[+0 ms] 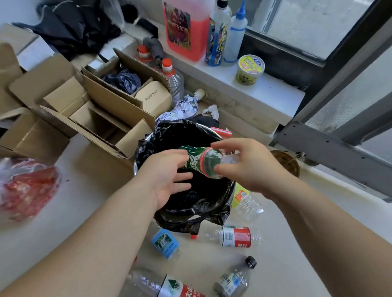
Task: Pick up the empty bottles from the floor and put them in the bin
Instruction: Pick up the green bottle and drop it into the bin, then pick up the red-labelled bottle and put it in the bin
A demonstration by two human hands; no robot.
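A crushed bottle with a green label [199,161] hangs level over the bin [135,167], which is lined with a black bag [193,206]. My left hand [167,176] grips its label end with thumb above and fingers below. My right hand [243,166] pinches its clear end. On the floor in front of the bin lie several empty bottles: a blue-labelled one [164,241], a red-and-white one [236,236], a yellow-labelled one [244,200], a black-capped one [234,281] and a large one [172,293] at the bottom edge.
Open cardboard boxes [87,108] stand left of and behind the bin. A red plastic bag [23,187] lies at the far left. Two orange-capped bottles [173,79] stand by the ledge [266,91], which carries a pink jug [187,25], two tall bottles and a yellow tub [250,69].
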